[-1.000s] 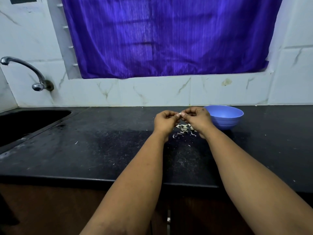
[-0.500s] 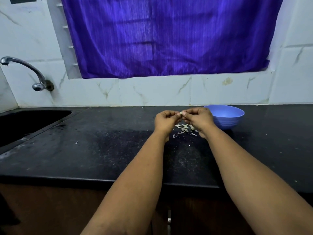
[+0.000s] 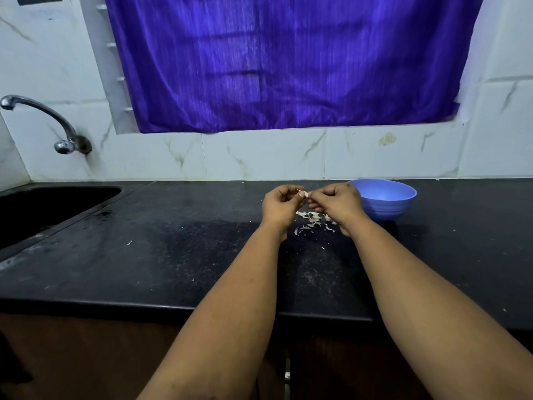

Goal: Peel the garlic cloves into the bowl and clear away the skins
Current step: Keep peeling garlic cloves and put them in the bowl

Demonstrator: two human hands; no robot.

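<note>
A small pale garlic clove (image 3: 302, 194) is pinched between the fingertips of my left hand (image 3: 281, 204) and my right hand (image 3: 337, 202), both held a little above the black counter (image 3: 173, 249). Below and between the hands lies a heap of white garlic skins (image 3: 313, 221). A blue plastic bowl (image 3: 386, 202) stands just right of my right hand; its inside is hidden from this angle.
A dark sink (image 3: 43, 206) is set into the counter at the left, with a chrome tap (image 3: 43, 116) on the tiled wall above it. A purple curtain (image 3: 288, 62) covers the window behind. Tiny skin flecks dot the counter. The counter's front edge runs under my forearms.
Both hands stay at the same spot, with fingers shifting slightly on the clove. The bowl and the skins have not moved.
</note>
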